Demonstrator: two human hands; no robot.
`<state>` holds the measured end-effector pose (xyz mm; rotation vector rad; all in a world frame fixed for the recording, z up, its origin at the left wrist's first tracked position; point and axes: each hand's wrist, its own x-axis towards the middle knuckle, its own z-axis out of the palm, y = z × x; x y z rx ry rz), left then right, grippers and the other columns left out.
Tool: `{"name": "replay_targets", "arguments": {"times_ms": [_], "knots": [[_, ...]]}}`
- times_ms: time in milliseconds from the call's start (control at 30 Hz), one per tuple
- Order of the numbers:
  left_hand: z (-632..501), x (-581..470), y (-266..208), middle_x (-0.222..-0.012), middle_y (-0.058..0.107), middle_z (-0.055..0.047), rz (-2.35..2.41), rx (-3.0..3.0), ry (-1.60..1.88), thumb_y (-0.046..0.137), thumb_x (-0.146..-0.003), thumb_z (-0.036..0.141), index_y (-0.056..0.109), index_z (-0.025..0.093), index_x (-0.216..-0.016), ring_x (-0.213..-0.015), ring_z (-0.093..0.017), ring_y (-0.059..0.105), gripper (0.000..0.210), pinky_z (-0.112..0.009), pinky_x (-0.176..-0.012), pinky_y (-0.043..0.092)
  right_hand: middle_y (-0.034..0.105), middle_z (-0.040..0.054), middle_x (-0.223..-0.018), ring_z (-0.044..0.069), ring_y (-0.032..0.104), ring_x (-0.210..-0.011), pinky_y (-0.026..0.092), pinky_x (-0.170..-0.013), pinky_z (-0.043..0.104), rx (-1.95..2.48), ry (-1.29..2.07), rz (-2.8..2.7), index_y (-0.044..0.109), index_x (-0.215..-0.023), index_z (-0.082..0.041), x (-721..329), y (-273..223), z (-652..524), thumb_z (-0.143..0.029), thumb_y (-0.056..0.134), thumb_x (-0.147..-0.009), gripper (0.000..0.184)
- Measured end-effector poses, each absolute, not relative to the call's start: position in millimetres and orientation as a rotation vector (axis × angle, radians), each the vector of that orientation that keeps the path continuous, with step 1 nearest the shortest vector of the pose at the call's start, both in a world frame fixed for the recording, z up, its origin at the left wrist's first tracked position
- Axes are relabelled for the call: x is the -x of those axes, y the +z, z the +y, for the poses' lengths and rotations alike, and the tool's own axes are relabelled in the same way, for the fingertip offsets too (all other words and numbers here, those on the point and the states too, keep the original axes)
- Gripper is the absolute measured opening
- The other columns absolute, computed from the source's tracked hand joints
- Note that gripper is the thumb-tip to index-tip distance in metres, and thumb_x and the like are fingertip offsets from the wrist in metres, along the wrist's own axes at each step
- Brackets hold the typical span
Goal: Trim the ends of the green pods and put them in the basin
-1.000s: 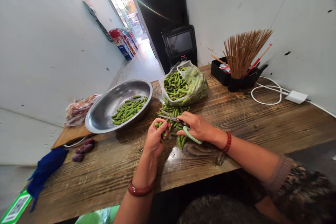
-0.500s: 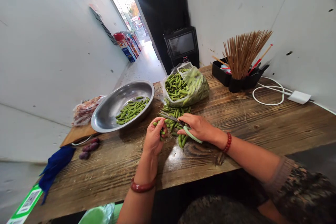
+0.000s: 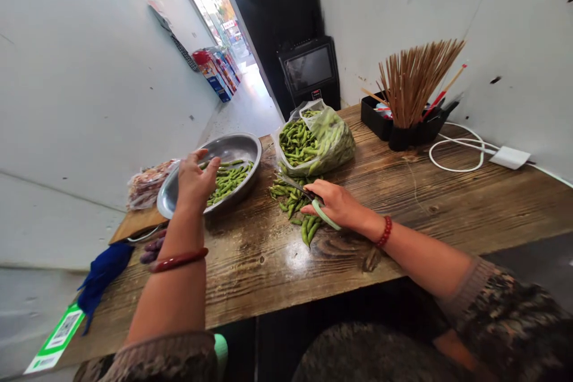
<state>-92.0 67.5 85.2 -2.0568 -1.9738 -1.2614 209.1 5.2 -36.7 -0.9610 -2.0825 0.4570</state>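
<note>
My left hand (image 3: pixel 196 181) is over the near left side of a steel basin (image 3: pixel 255 152), its fingers apart and no pod visible in it. Green soybean pods (image 3: pixel 230 181) lie in the basin, partly hidden behind that hand. My right hand (image 3: pixel 333 202) grips a pair of scissors (image 3: pixel 323 213) with pale green handles, the blades pointing left and away from me. Beneath the blades, loose soybean pods (image 3: pixel 293 201) are heaped on the table. Just behind them stands a clear plastic bag (image 3: pixel 342 146) full of more pods.
A black holder (image 3: pixel 403 138) with many thin brown sticks stands at the back right, near a white cable and adapter (image 3: pixel 510 157). Purple fruits (image 3: pixel 154 246), a wrapped package (image 3: pixel 147 185) and a blue cloth (image 3: pixel 105 274) lie to the left. The wooden table (image 3: pixel 250 274) ends at my lap.
My left hand has moved left from beside the scissors to the basin, and its fingers have spread from a pinch on pods. The right hand stays near the heap with the scissors.
</note>
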Motion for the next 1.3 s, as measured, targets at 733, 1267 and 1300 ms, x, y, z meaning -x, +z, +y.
{"name": "replay_targets", "arguments": {"times_ms": [733,1267,1300], "knots": [[7.8,9.4,-25.8,-0.066,0.059,-0.001,-2.280,2.675,-1.457,0.070,-0.068,0.026,0.066,0.017,-0.070,-0.058,-0.012,0.049,0.010,-0.023,-0.056,0.035,0.062,0.0084,-0.097,0.020,0.060,-0.087,0.048,-0.078,0.031,0.975,0.505,-2.004,0.059,-0.114,-0.013,-209.9,-30.4,7.9,-0.038,0.068,-0.083,0.040],[-10.8,3.9,-17.5,-0.064,0.057,0.002,-2.300,2.584,-2.465,0.073,-0.074,0.031,0.072,0.017,-0.088,-0.047,-0.004,0.039,0.020,-0.016,-0.042,0.028,0.059,0.0076,-0.101,0.019,0.058,-0.087,0.048,-0.074,0.030,0.960,0.478,-2.280,0.055,-0.121,-0.016,-207.2,-24.8,-7.3,-0.040,0.073,-0.079,0.051],[-11.0,3.8,-18.0,-0.067,0.059,0.001,-2.291,2.592,-2.454,0.073,-0.075,0.031,0.072,0.017,-0.089,-0.048,-0.004,0.040,0.020,-0.017,-0.043,0.029,0.058,0.0078,-0.101,0.020,0.058,-0.087,0.048,-0.074,0.031,0.958,0.473,-2.288,0.055,-0.122,-0.016,-207.0,-25.1,-7.4,-0.040,0.072,-0.079,0.052]]}}
